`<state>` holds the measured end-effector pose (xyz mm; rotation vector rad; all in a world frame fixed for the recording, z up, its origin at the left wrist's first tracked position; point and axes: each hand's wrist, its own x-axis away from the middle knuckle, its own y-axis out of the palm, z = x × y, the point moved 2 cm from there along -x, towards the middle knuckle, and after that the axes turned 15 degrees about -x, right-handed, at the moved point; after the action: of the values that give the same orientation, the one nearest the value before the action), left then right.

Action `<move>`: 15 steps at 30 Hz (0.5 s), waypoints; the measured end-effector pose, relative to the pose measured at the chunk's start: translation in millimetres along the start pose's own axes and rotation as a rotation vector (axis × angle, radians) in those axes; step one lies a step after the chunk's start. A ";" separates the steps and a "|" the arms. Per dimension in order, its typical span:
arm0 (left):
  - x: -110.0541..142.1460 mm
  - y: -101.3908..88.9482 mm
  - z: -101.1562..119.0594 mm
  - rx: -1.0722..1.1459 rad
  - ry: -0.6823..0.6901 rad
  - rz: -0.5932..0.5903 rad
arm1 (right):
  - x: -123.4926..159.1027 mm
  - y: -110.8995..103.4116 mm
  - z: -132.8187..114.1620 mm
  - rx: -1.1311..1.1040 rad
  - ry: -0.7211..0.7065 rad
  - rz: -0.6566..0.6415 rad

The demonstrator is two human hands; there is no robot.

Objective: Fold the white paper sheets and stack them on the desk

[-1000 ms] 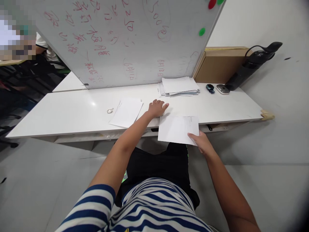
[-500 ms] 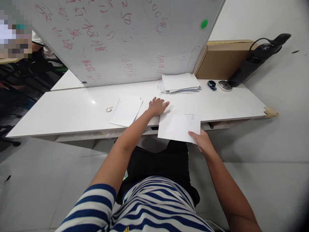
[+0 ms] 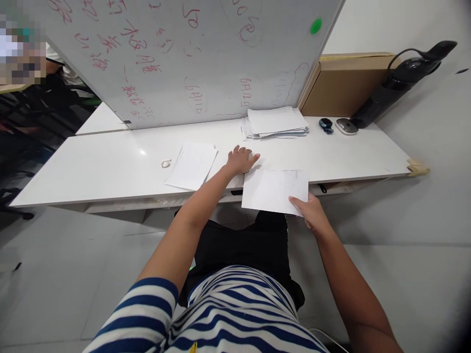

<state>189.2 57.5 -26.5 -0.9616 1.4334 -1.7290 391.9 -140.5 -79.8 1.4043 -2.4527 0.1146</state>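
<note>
My right hand (image 3: 308,211) pinches the near right corner of a white sheet of paper (image 3: 274,190) that hangs partly over the front edge of the white table (image 3: 110,171). My left hand (image 3: 241,160) rests on the tabletop just left of that sheet, fingers loosely curled with nothing seen in them. A second white sheet (image 3: 192,165) lies to the left of my left hand, with a small ring-shaped object (image 3: 166,164) beside it.
A stack of papers (image 3: 275,122) lies at the back under a leaning whiteboard (image 3: 184,59) with red writing. A small dark device (image 3: 326,124), a grey mouse (image 3: 346,126), a cardboard box (image 3: 346,86) and a black appliance (image 3: 401,81) are at the right. Another person sits far left.
My right hand has slid the sheet a little farther onto the table and to the right. My left hand stays in place. The view has tilted slightly down.
</note>
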 end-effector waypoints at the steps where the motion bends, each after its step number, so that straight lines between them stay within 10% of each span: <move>1: 0.0 0.0 0.1 0.001 0.001 -0.005 | -0.4 -0.2 0.4 -0.001 0.002 0.003; 15: -0.1 1.3 1.7 -0.035 0.003 -0.013 | -1.6 -0.2 -0.7 0.057 -0.005 0.016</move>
<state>190.8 56.6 -27.6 -0.9890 1.4673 -1.7206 393.0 -139.1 -79.7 1.4097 -2.4838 0.1867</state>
